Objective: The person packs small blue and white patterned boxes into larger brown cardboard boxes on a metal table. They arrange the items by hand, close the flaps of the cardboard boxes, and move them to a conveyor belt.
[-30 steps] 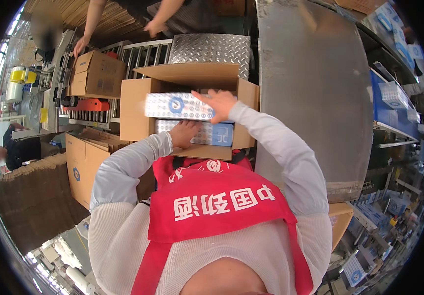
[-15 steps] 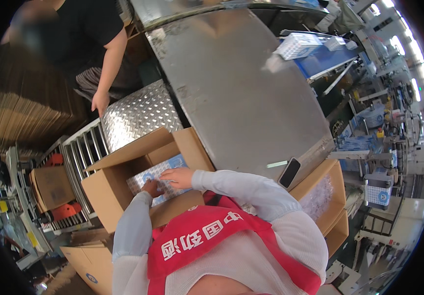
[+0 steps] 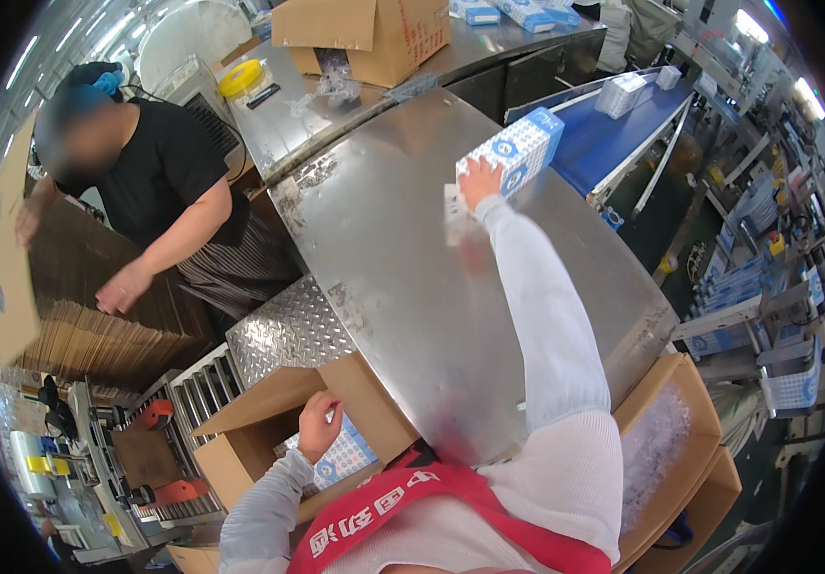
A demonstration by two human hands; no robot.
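My right hand (image 3: 482,182) reaches far across the metal table and grips the near end of a blue-and-white patterned box (image 3: 518,151), beside the blue conveyor belt. The box leans at a slant over the tabletop. My left hand (image 3: 318,427) hovers above an open brown carton (image 3: 226,471), its fingers curled in with nothing visible in them. Inside that carton lies another blue-and-white box (image 3: 347,453), partly hidden by the hand and wrist.
A blue conveyor belt (image 3: 575,143) carries more boxes (image 3: 620,96). The metal table (image 3: 384,239) fills the middle. At left, a co-worker (image 3: 168,172) handles a flat cardboard sheet (image 3: 6,258) beside stacked cardboard. A carton of clear plastic bits (image 3: 657,450) stands at right. Rollers (image 3: 207,387) adjoin the carton.
My right hand has left the box in the carton and stretched to the box by the belt. My left hand has lifted off. The co-worker now holds up a cardboard sheet.
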